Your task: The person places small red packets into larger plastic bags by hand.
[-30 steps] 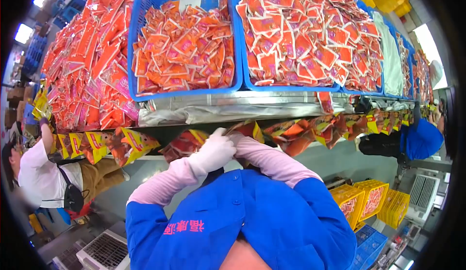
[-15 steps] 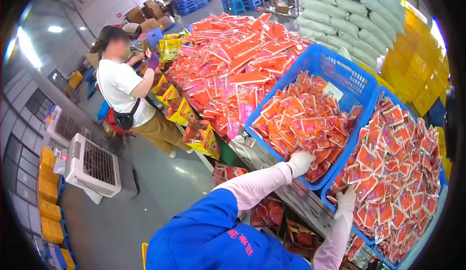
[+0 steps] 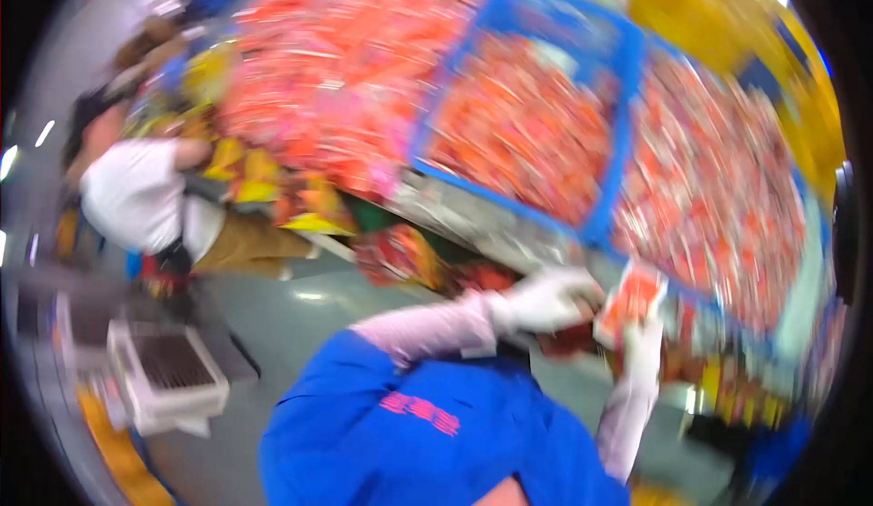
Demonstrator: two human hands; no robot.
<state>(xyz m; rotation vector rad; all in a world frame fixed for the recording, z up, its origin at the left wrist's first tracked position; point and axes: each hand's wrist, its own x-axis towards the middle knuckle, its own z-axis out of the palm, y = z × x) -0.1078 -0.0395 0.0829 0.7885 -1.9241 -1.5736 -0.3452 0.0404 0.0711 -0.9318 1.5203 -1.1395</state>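
At the near edge, the front of a blue jacket (image 3: 418, 470) was seen, with pink lettering across it. Just beyond, one end of a red, white-bordered sachet (image 3: 637, 290) was pinched between the closed fingers of the gloved right hand (image 3: 642, 351). The sachet was held just in front of the right-hand crate (image 3: 613, 240), near its front left corner. Its long axis was directed away from the body, the far end leaning slightly to the right, and its red face was turned upward.

The gloved left hand (image 3: 546, 301) was held beside it, a little apart, with fingers half curled; whether anything was gripped could not be told through the blur. Part of the row of printed pouches (image 3: 400, 253) was hidden by that hand. Behind, a metal ledge (image 3: 482, 226) was seen along the front edge of the middle crate (image 3: 500, 200); both crates were filled with sachets. A heap of red packets (image 3: 327, 88) was piled left of them. Farther off, a co-worker (image 3: 136, 192) in white and stacked yellow crates (image 3: 727, 42) were visible.
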